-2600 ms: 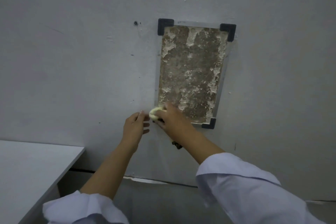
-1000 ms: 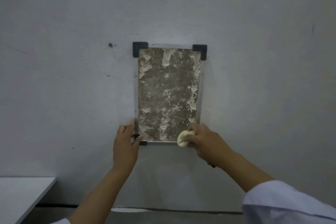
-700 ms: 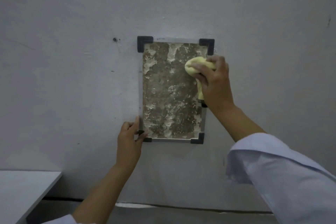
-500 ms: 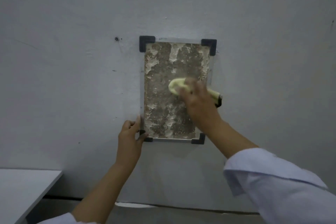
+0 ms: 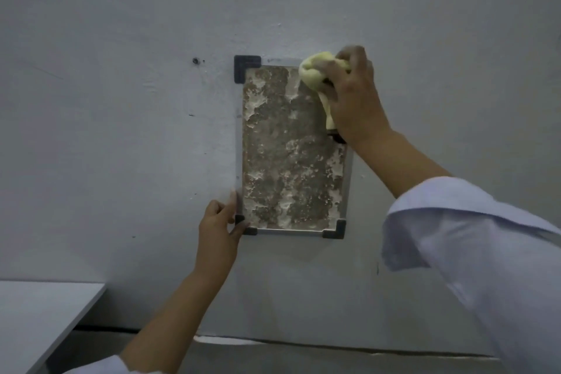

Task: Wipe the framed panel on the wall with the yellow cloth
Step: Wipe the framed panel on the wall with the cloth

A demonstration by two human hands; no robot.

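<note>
A framed panel (image 5: 288, 155) hangs upright on the grey wall, with a mottled brown and white face, a silver rim and black corner pieces. My right hand (image 5: 355, 97) presses a bunched yellow cloth (image 5: 315, 73) against the panel's top right corner, hiding that corner piece. A strip of the cloth hangs down under my palm. My left hand (image 5: 217, 228) pinches the frame at its bottom left corner, thumb on the front.
A white tabletop (image 5: 39, 313) juts in at the lower left below the panel. A small dark hole (image 5: 195, 61) marks the wall left of the frame's top. The floor seam runs along the bottom of the wall.
My right hand has carried the cloth from the panel's middle up to its top right corner. My left hand has stayed at the bottom left corner.
</note>
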